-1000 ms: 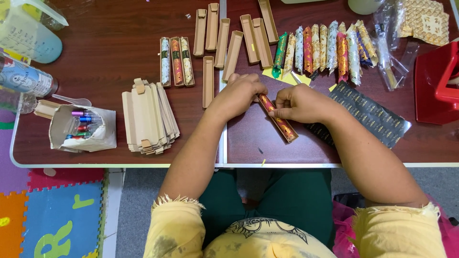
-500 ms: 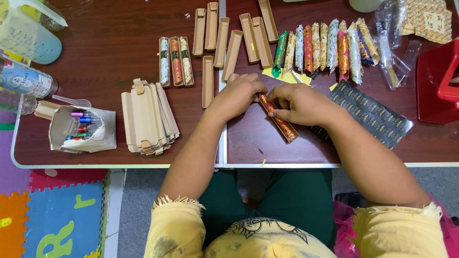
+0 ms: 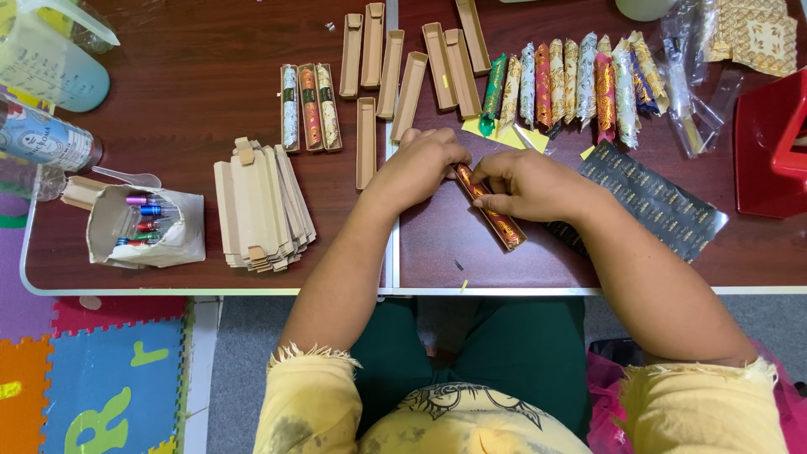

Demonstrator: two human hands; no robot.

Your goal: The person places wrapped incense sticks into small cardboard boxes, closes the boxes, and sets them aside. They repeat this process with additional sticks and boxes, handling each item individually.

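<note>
Both grips clamp one red-and-gold wrapped stick (image 3: 492, 208) at frame centre: left hand (image 3: 424, 164) pinches its upper end, right hand (image 3: 525, 185) its middle, low over the desk (image 3: 210, 101).

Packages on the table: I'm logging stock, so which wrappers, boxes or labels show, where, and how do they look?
Gold-patterned red wrapped stick: centre, held by left hand and right hand.
Row of wrapped sticks: top right, mixed foil colours.
Flat cardboard sleeves: left, tan stack.
Open narrow boxes: top centre, tan.
Labelled bottle: far left, lying down.
</note>
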